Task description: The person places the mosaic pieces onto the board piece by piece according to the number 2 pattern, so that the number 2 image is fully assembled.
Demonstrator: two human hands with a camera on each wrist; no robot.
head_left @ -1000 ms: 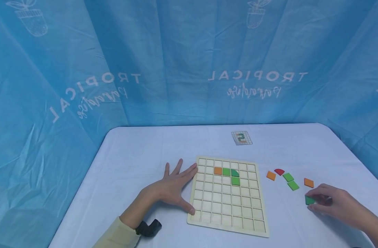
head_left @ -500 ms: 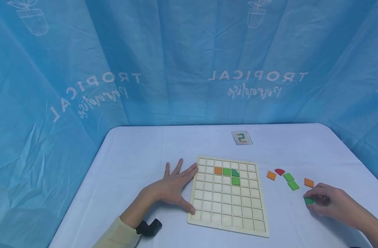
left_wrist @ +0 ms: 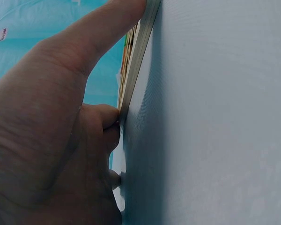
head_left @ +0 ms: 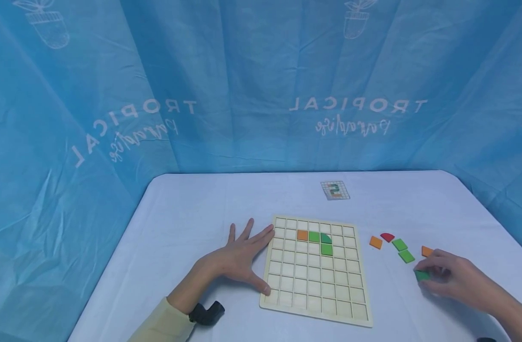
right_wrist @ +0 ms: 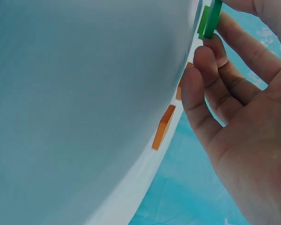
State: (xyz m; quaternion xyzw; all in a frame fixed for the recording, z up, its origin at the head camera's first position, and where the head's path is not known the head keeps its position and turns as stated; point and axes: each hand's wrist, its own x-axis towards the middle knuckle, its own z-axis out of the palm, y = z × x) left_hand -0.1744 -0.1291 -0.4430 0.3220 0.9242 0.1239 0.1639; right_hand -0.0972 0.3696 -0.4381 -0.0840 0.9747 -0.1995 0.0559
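Observation:
In the head view my right hand pinches a dark green tile between thumb and fingertips, over the right part of the table. The right wrist view shows that tile edge-on, its full outline covered by the fingers. My left hand lies spread along the left edge of a pale wooden grid board, thumb over the lower left corner and fingertips at the upper left edge. On the board sit an orange square, a green square, a dark green quarter-circle and another green square below it.
Between board and right hand lie an orange tile, a red quarter-circle and two green tiles. Another orange tile lies just behind the right hand. A small pattern card lies at the back. A blue curtain hangs behind the table.
My right hand has shifted slightly left with the dark green tile and now partly covers the nearby orange tile. The left hand and the board stay in place.

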